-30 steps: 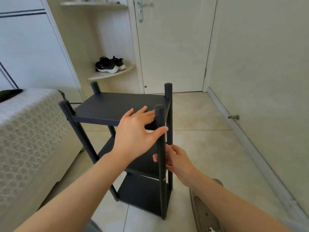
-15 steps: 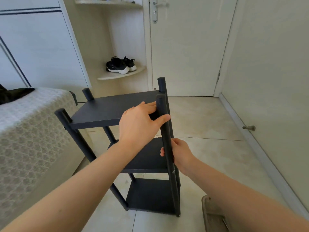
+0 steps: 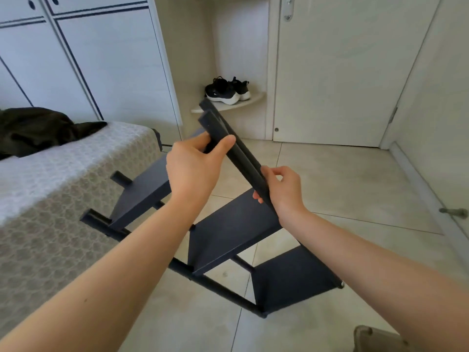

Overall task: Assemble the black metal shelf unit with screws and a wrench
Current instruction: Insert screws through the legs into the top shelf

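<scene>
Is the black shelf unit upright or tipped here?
Tipped. The shelf unit has its posts slanting toward the bed and its shelves sloping, while the left hand and right hand grip the upper posts.

The shelf unit (image 3: pixel 228 232), upright a second ago, now leans steeply left toward the bed (image 3: pixel 63 186). The left hand (image 3: pixel 193 168), formerly flat on the top shelf, now wraps the near post (image 3: pixel 238 158).

head view | worn on head | faces forward and down | close above both forearms | no second view
</scene>
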Motion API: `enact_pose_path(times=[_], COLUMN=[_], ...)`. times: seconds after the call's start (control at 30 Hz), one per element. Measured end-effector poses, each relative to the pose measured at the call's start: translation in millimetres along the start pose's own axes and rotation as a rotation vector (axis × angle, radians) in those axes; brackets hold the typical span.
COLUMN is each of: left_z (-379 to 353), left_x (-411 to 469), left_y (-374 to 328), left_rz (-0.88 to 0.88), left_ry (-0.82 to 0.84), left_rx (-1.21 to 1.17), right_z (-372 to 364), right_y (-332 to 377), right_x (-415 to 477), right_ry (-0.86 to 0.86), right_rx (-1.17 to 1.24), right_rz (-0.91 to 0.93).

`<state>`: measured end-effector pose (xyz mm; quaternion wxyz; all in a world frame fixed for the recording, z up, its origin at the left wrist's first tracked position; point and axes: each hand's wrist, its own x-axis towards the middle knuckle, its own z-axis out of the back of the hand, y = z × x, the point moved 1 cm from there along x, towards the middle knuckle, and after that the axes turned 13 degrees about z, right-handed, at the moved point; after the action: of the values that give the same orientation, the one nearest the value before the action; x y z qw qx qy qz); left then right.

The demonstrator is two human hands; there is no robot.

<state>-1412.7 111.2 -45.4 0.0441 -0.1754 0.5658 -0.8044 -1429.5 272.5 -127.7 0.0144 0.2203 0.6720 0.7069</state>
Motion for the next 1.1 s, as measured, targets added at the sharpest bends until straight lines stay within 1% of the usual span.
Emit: enact_pose_path(times=[0.1, 0.17, 0.27, 0.43, 0.57, 0.67, 0.8, 1.1], left_z=[10, 17, 26, 48, 63, 71, 81, 105], left_x=[-4, -12, -27, -39, -56, -67, -79, -107], left_y=[19, 33, 56, 99, 142, 176, 214, 283], left_rz=[0.063, 0.105, 0.18, 0.384, 0.494, 0.6, 0.671, 0.821], left_ry=[-0.028, -0.012, 0.032, 0.126, 0.171, 0.223, 0.288, 0.369], left_rx=[-0.093, -0.158, -0.21, -0.29, -0.301, -0.378, -0.44, -0.435], right_z=[-9, -11, -12, -15, -19, -23, -30, -43], right_y=[-1, -5, -13, -32, -51, -64, -82, -121], right_x=[-1, -4, -14, -37, -62, -76, -93, -131], right_ry=[0.018, 0.046, 0.104, 0.191, 0.27, 0.334, 0.407, 0.536], right_rx=[-0.026, -0.05, -0.117, -0.284, -0.392, -0.474, -0.544, -0.669], right_rz=[0.065, 0.081, 0.103, 0.12, 0.147, 0.13, 0.091, 0.081])
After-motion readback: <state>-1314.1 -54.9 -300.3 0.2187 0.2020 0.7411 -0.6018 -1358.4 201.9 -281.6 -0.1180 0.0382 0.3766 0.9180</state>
